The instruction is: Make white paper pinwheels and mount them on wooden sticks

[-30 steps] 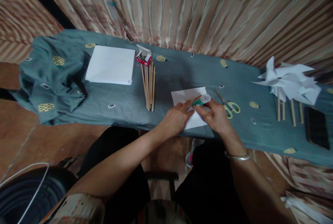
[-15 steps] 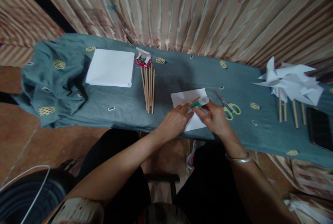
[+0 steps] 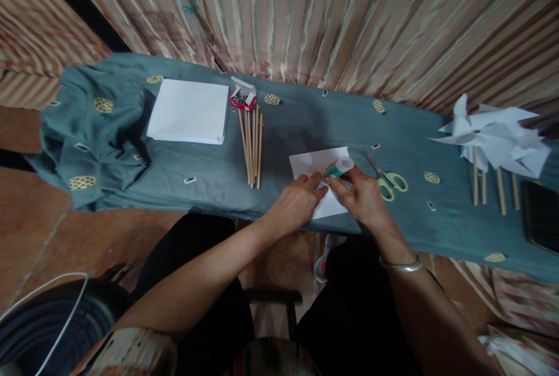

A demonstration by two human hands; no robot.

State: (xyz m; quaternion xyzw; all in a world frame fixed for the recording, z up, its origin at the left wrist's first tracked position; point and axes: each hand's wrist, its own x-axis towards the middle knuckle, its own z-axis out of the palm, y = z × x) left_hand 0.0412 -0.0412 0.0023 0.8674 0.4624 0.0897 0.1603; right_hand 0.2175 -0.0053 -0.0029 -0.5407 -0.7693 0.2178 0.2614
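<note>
A white sheet of paper (image 3: 315, 160), cut and partly folded, lies near the front edge of the cloth-covered table. My left hand (image 3: 301, 197) presses its bunched fingertips onto the middle of the sheet. My right hand (image 3: 364, 194) is closed around a green and white glue stick (image 3: 338, 167), tilted with its clear end up and to the right. The glue stick's lower tip is by my left fingertips; its contact with the paper is hard to make out. Scissors with pale green handles (image 3: 386, 182) lie just right of my right hand.
Left of the hands are several wooden sticks (image 3: 250, 149), an open red box of small metal pins (image 3: 243, 95) and a stack of white paper (image 3: 190, 111). Paper pinwheels (image 3: 493, 134) on sticks and a dark phone (image 3: 541, 216) lie at the right. A curtain (image 3: 279, 21) hangs behind.
The view has shifted slightly. Both hands stay at the same spot on the paper, and the glue stick leans a little further to the right.
</note>
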